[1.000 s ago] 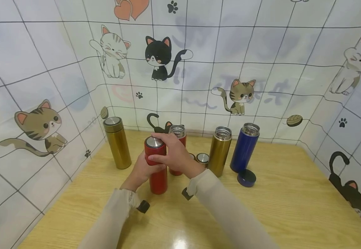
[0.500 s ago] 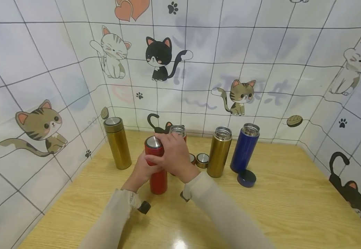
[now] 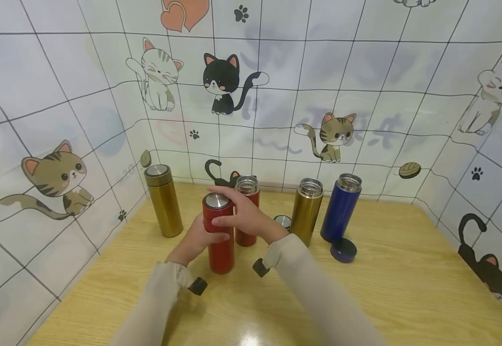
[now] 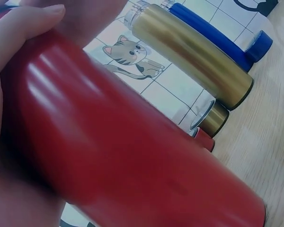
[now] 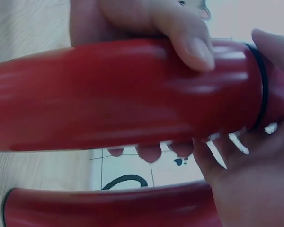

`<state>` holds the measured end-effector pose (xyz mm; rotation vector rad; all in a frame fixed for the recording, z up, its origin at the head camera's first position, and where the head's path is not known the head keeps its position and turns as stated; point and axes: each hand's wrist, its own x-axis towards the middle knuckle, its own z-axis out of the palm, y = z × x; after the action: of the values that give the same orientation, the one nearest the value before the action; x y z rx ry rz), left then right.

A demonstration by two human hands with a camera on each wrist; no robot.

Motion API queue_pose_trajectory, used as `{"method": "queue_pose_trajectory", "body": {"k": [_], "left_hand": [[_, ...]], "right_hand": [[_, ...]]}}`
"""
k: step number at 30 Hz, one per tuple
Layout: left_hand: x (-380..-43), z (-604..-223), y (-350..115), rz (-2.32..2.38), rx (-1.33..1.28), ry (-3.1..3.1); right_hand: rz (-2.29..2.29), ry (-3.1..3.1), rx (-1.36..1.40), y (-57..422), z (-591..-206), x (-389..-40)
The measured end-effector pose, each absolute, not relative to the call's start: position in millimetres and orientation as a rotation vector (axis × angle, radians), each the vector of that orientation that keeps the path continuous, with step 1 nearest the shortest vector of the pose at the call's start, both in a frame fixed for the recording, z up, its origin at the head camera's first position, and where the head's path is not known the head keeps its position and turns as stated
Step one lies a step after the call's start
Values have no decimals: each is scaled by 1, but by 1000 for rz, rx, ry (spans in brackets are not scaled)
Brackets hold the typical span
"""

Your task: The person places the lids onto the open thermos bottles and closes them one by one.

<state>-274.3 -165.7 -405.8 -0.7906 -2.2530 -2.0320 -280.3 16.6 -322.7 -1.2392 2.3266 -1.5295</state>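
My left hand [image 3: 194, 241] grips the body of a red thermos bottle [image 3: 221, 257], which stands upright on the table. Its thumb lies across the front of the bottle in the right wrist view. Around the red cap [image 5: 278, 97] at the top, my right hand [image 3: 247, 217] has its thumb in front and its fingers behind. A dark ring separates cap and body. The cap's steel top [image 3: 217, 201] shows in the head view. Close behind stands a second red thermos [image 3: 247, 235] without its cap, partly covered by my right hand.
A capped gold thermos [image 3: 164, 206] stands at left. To the right are an uncapped gold thermos [image 3: 306, 211] and an uncapped blue thermos [image 3: 339, 211]. A blue cap [image 3: 344, 251], a gold cap [image 4: 214, 118] and a small red cap [image 4: 204, 140] lie near them. Tiled cat-print walls enclose the table.
My right hand turned around the cap toward me half a second ago, and now has swung back outward. My left hand stays on the bottle, which remains in place.
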Motion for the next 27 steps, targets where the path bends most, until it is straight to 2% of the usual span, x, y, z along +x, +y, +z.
{"method": "queue_pose_trajectory", "body": {"k": [4, 11, 14, 21, 27], "left_hand": [[-274, -407, -165, -2032, -815, -2239], [-271, -407, -159, -2030, -745, -2221], [-271, -408, -158, -2030, -709, -2209], [-268, -410, -156, -1963, -619, -2258], [-266, -409, -155, -1968, -606, -2265]], "right_hand": [[-1584, 2208, -1258, 21, -328, -286], [-1635, 2388, -1192, 17, -332, -280], [-1636, 2513, -1184, 14, -336, -278], [-1475, 2959, -1363, 5, -347, -274], [-1334, 3264, -1345, -2, -349, -271]]}}
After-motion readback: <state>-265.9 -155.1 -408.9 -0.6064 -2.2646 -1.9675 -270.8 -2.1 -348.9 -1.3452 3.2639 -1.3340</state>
